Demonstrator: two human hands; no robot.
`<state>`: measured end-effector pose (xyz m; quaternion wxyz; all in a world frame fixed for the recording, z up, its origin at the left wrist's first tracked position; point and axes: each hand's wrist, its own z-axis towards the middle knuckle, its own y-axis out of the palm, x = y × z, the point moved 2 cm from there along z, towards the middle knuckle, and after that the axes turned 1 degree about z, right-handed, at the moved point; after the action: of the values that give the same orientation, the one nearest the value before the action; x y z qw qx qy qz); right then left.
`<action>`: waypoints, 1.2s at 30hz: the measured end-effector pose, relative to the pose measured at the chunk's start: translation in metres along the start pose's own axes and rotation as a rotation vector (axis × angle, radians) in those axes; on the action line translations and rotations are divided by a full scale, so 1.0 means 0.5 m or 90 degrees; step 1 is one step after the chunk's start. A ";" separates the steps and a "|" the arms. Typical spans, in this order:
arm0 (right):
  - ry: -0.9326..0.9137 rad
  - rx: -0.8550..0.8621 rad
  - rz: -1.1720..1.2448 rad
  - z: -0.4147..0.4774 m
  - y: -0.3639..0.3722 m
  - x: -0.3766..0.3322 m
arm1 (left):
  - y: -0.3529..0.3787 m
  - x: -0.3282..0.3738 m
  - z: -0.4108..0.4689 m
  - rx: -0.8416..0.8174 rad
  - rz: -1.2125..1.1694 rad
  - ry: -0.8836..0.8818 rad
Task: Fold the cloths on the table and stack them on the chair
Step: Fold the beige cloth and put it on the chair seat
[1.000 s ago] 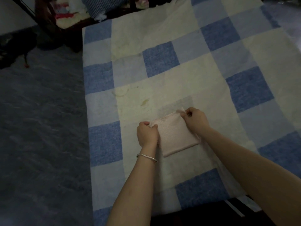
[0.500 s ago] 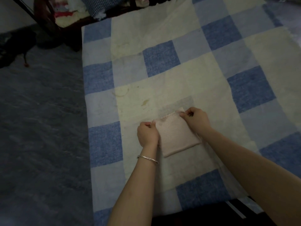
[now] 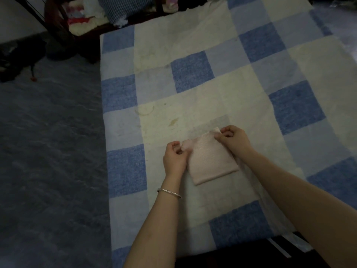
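The pink cloth (image 3: 211, 159) lies folded into a small, thick rectangle on the near half of the tabletop (image 3: 270, 60), a little to the right of the middle. Its near edge is a smooth, rounded fold. Its far edge shows loose layers that do not line up exactly, and its texture looks like soft towelling.

The left hand (image 3: 174, 159) rests against the cloth's left side. Its fingers are curled in, and the thumb and fingertips pinch the far left corner. The right hand (image 3: 233, 141) sits at the far right corner. Its fingers are also curled, and it nips the corner layers between thumb and forefinger. Both hands are closed tight on the fabric, and neither lifts it clear of the surface. A thin silver bracelet (image 3: 169, 192) circles the left wrist.

The tabletop is spread with a blue-and-white checked cover (image 3: 192, 74). The cover has a faint brownish ring stain (image 3: 144, 111) and a small yellowish spot (image 3: 173, 121) just beyond the cloth, to its left.

The blue-grey floor (image 3: 48, 151) is to the left. At the far left corner stands a dark wooden chair (image 3: 58, 22) with a pile of fabrics (image 3: 83, 24) on its seat, well apart from the pink cloth.
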<state>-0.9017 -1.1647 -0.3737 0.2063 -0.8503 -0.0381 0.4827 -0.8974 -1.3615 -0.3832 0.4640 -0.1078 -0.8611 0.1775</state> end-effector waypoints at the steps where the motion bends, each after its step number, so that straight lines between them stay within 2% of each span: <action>1: 0.005 -0.024 0.009 0.002 0.000 0.000 | -0.005 0.000 0.000 0.017 0.011 0.006; 6: -0.012 -0.063 -0.121 0.008 0.000 -0.007 | -0.014 0.003 0.007 0.066 0.035 0.098; 13: -0.027 -0.023 0.018 -0.004 -0.012 -0.004 | -0.018 0.006 -0.009 0.007 -0.036 0.151; 17: -0.008 -0.042 0.018 -0.004 -0.012 0.003 | -0.001 0.003 -0.015 -0.027 -0.057 0.098; 21: 0.010 -0.063 0.037 -0.006 -0.019 0.004 | 0.004 0.001 -0.024 -0.085 -0.144 0.030; 25: 0.071 -0.167 0.140 -0.019 -0.029 0.010 | -0.002 -0.006 -0.035 -0.153 -0.138 0.049; 30: 0.154 -0.306 0.218 -0.031 -0.043 0.016 | -0.015 -0.028 -0.034 -0.269 -0.211 -0.072; 33: 0.155 -0.270 0.139 -0.034 -0.041 0.015 | -0.011 -0.030 -0.046 -0.303 -0.200 -0.114; 36: 0.097 -0.176 -0.003 -0.031 -0.035 0.015 | -0.003 -0.034 -0.040 -0.235 -0.149 -0.103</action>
<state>-0.8823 -1.1516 -0.3657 0.0908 -0.9047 -0.0908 0.4062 -0.8714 -1.3649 -0.3855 0.3836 -0.0759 -0.9199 -0.0296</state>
